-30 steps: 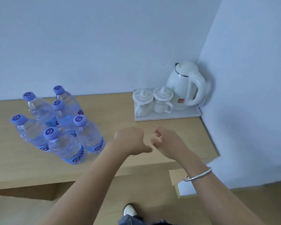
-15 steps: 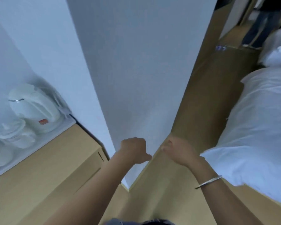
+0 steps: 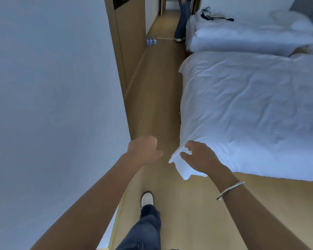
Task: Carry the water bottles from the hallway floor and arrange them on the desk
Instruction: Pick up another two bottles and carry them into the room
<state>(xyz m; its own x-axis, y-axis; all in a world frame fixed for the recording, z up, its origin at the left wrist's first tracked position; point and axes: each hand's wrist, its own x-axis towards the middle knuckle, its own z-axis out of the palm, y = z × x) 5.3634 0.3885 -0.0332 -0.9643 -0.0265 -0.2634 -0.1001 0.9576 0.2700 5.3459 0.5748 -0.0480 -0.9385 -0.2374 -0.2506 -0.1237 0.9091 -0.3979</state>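
Smooth wooden floor (image 3: 152, 98), crumpled white cloth duvet (image 3: 251, 109), shiny metal bangle (image 3: 230, 190), matt wall (image 3: 49, 87).

Head camera – looks forward-down along hallway floor (image 3: 152, 105).

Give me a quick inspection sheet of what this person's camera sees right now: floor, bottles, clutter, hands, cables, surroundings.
Surface: wooden floor running down a narrow passage; no desk in view.
Job's things: small cluster of water bottles standing on the floor at the far end, beside the wooden panel; count unclear at this distance.
Clutter: dark item lying on the far bed.
Hands: left hand loosely curled, empty; right hand with fingers apart, empty, bracelet on the wrist.
Cables: nothing seen.
Surroundings: white wall on the left, near bed with white duvet on the right, another person's legs at the far end.
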